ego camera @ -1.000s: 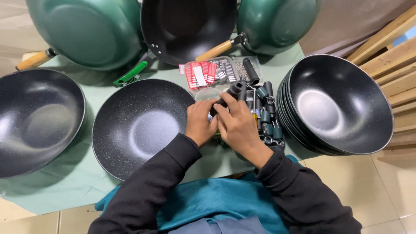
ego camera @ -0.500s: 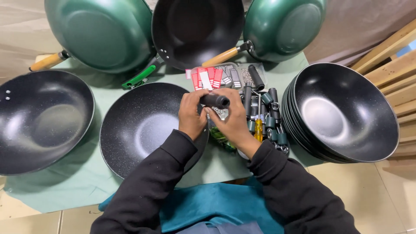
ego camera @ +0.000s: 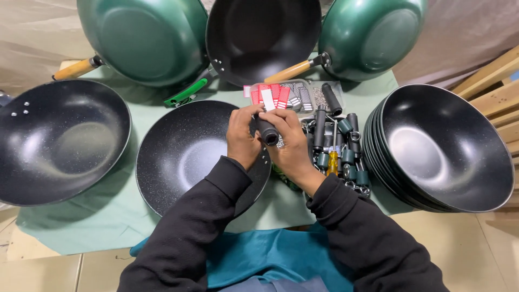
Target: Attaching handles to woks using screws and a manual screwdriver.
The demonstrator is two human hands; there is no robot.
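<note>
We note both hands, left hand [ego camera: 243,138] and right hand [ego camera: 290,146], gripping one black handle [ego camera: 266,131] above the near pan [ego camera: 184,157]'s right rim. Our judgement: a slip could drop it onto the coating. Beyond lie spare handles [ego camera: 338,143] and a parts tray [ego camera: 286,96].

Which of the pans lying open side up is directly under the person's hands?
The speckled black pan in the middle of the green cloth: both hands hold a black handle over its rim. The others lie off to the sides.

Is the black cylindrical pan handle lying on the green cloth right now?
No, the black cylindrical pan handle is held up between the left hand and right hand, above the black speckled pan.
</note>
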